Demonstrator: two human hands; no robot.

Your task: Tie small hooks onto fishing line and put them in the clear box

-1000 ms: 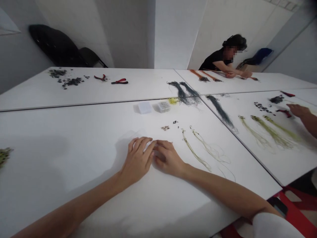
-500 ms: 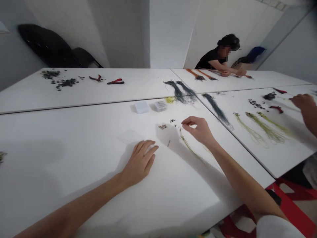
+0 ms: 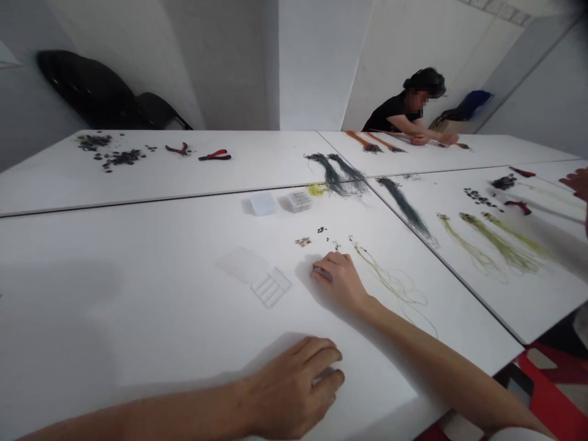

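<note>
My left hand (image 3: 298, 386) is low over the white table (image 3: 151, 294), its fingers curled and apart, nothing seen in them. My right hand (image 3: 340, 278) rests farther forward with thumb and fingertips brought together; whatever they hold is hidden or too small to name. Just beyond it are a small metal piece (image 3: 337, 245), brownish small parts (image 3: 303, 242) and tiny black pieces (image 3: 322, 229). Pale green lines (image 3: 381, 275) with small hooks trail to its right. A clear compartment box (image 3: 271, 286) lies open to its left.
Two small clear boxes (image 3: 263, 204) stand near the table seam beside a yellow bundle (image 3: 316, 190). Dark line bundles (image 3: 333, 174), pliers (image 3: 215, 155) and black pieces (image 3: 122, 157) lie farther back. A person (image 3: 413, 110) leans over the far right table; another person's hand (image 3: 576, 182) shows at right.
My left hand has moved toward me and right, uncovering the compartment box. My right hand has come down and left, away from the lines.
</note>
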